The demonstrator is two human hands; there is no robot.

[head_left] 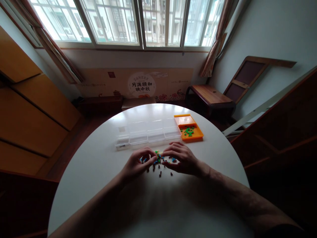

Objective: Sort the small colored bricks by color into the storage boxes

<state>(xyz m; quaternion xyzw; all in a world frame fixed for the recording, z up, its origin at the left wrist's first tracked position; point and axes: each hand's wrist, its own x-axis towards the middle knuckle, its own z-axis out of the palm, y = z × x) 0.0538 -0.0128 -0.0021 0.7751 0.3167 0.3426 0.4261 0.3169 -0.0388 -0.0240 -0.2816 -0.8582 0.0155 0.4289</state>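
Observation:
A loose pile of small building bricks in green, yellow, blue and dark brown lies on the white table between my two hands. My left hand is at the pile's left side, its thumb and forefinger bent together; anything between the tips is too small to make out. From the right, my right hand reaches over the pile with fingers curved and thumb apart from them. A few blue bricks show under its palm. Several dark brown bricks lie scattered nearer me.
Beyond my hands stands a clear plastic compartment box with its lid open. An orange tray holding green bricks adjoins it on the right. The round white table has a curved edge; a wooden stool stands past it.

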